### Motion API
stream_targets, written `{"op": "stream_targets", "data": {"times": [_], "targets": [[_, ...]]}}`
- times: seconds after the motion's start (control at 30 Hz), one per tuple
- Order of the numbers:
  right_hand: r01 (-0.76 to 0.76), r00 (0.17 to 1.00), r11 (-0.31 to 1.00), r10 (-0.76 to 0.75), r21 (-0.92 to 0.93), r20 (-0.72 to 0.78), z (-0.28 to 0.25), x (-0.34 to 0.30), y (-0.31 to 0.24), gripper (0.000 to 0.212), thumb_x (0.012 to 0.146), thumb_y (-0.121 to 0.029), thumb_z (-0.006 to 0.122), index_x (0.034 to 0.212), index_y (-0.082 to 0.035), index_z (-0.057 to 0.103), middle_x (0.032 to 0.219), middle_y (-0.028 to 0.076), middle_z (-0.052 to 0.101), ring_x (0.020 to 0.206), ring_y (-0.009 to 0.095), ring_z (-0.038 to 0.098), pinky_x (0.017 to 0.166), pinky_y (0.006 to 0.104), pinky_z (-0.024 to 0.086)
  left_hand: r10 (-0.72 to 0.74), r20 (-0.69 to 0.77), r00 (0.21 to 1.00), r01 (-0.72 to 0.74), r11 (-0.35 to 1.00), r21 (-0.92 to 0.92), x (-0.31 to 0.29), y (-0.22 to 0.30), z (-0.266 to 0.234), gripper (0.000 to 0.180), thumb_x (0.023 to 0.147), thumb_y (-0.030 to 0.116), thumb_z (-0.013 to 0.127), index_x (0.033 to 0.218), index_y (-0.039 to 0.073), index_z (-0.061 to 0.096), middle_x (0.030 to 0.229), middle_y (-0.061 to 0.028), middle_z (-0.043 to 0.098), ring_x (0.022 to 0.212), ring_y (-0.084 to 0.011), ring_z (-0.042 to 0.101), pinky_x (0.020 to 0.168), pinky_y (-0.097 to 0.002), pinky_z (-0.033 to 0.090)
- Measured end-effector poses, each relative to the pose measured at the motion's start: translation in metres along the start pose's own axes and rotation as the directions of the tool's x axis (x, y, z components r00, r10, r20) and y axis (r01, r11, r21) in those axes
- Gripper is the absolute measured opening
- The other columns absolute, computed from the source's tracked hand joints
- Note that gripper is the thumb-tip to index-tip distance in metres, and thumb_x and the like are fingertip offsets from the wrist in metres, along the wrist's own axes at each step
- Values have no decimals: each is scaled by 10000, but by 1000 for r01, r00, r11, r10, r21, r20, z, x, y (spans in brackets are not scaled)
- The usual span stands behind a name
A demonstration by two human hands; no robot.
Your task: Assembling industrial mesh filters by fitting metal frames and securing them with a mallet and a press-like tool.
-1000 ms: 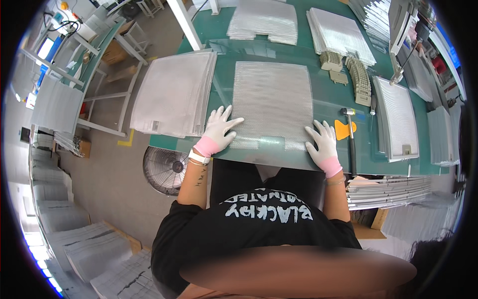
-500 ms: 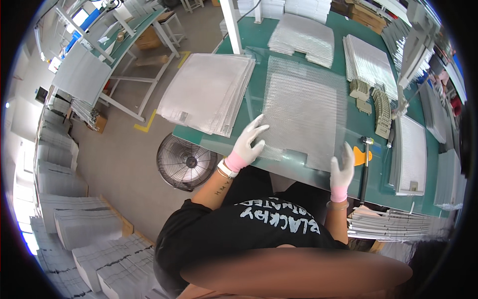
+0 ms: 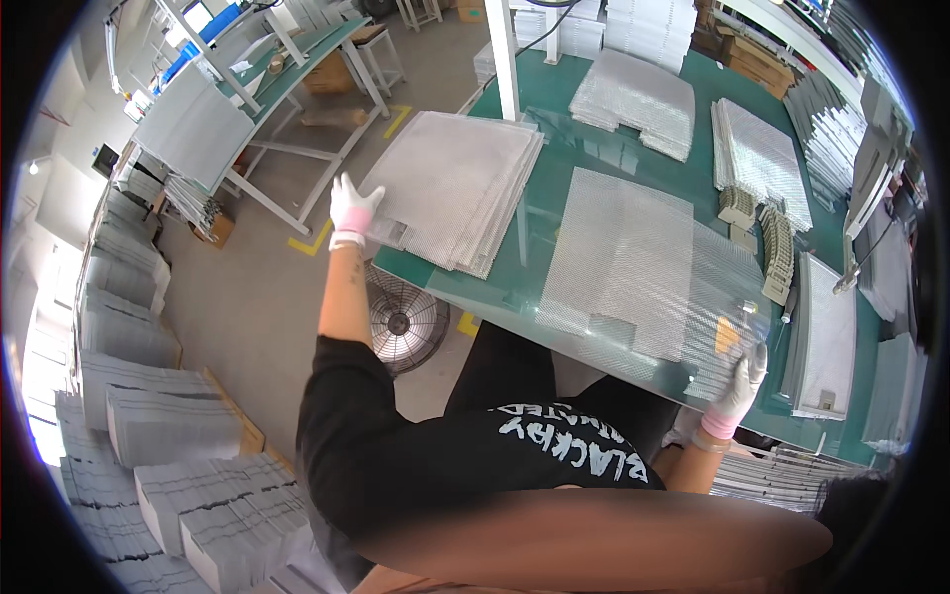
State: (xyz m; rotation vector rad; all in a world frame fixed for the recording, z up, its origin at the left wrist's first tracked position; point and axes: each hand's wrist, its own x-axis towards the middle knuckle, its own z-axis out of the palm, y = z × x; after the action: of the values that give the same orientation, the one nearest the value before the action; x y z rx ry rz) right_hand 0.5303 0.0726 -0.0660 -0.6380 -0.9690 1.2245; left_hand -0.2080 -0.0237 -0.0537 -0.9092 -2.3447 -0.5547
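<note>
Left hand [image 3: 352, 210], in a white glove with a pink cuff, reaches out to the near left corner of a stack of mesh sheets [image 3: 455, 188] at the left end of the green table [image 3: 554, 188]. Fingers spread open, palm resting on or just over the stack's corner; not closed around anything as far as the view shows.

Right hand [image 3: 740, 381], gloved the same, sits at the near right edge of the table on the corner of a clear glass pane [image 3: 712, 307]. Fingers seem curled over the pane's edge, but that corner is small and warped by the lens, so how firm the hold is cannot be told.

A single mesh sheet [image 3: 618, 257] lies flat in the middle of the table, partly under the pane. More mesh stacks [image 3: 633, 94] lie at the far side, another [image 3: 757, 158] to the right. A row of small tan parts [image 3: 777, 252] lies just beside the pane's right edge. A floor fan [image 3: 404, 322] stands under the table edge, near the person's legs. Piles of grey sheets [image 3: 168, 436] fill the floor on the left.
</note>
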Motion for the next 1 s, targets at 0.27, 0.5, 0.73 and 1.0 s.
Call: {"op": "stream_targets", "data": {"times": [0.27,0.5,0.73,1.0], "targets": [[86,996,993,-82,81,-43,-52,-21,-38,459,997,-24,498,1452,-80,465,1445,128,517,1293,249,515,1125,438,396,48,419,907,82,954,-288,58,27,-66,514,844,366,735,1174,-24,678,1075,-211,720,1007,-314,695,904,-370,522],[128,967,990,-112,60,-228,-92,-17,-59,523,1010,-151,527,1512,-85,395,1553,122,384,1426,278,354,1195,491,267,68,387,920,384,50,-922,24,52,-184,319,1038,185,527,1279,-16,583,1111,-94,688,984,-133,649,875,-258,517],[150,915,988,-128,28,-382,-61,-8,-53,579,979,-143,577,1519,-80,378,1571,111,372,1424,279,362,1198,483,265,248,475,844,357,401,-844,-123,194,-172,398,1025,198,529,1285,-102,539,1197,-187,635,1091,-243,602,967,-334,475],[118,987,945,-79,305,-137,-84,-25,-44,474,990,-96,571,1453,-120,471,1480,49,490,1334,253,478,1141,463,369,389,661,641,726,-29,-687,-219,276,-91,424,1000,43,492,1396,-92,423,1327,-149,577,1203,-184,560,1066,-299,413]]}}
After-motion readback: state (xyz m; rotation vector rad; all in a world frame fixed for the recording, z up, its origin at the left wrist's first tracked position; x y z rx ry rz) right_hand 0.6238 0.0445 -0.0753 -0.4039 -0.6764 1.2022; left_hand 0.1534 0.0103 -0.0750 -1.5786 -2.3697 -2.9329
